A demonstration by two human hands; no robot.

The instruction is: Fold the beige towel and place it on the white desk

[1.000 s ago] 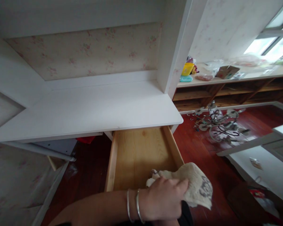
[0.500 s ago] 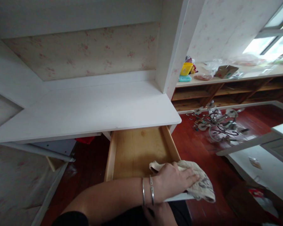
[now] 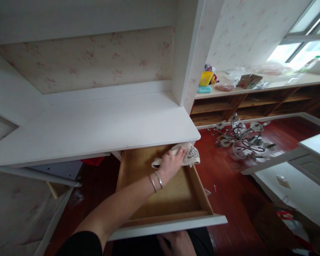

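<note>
My left hand (image 3: 172, 161), with two silver bangles at the wrist, presses a cream patterned cloth (image 3: 193, 155) over the right side wall of a pulled-out wooden drawer (image 3: 173, 193). The cloth lies near the drawer's back, just under the desktop edge, and part of it hangs over the outside. Below the white drawer front (image 3: 168, 227), my right hand (image 3: 177, 243) is partly seen close to my dark-clothed lap. Its fingers are mostly hidden, so its grip does not show.
The white desktop (image 3: 117, 124) spans above the drawer. On the red floor at right lies a chandelier (image 3: 245, 138) with glass parts. A long low shelf (image 3: 266, 89) holds a yellow container (image 3: 206, 78), bags and a box. White furniture (image 3: 309, 170) stands at far right.
My left hand has moved the cloth from the drawer's front right corner back along the right side wall toward the desk. The drawer front and inside now show more. My view has shifted slightly.
</note>
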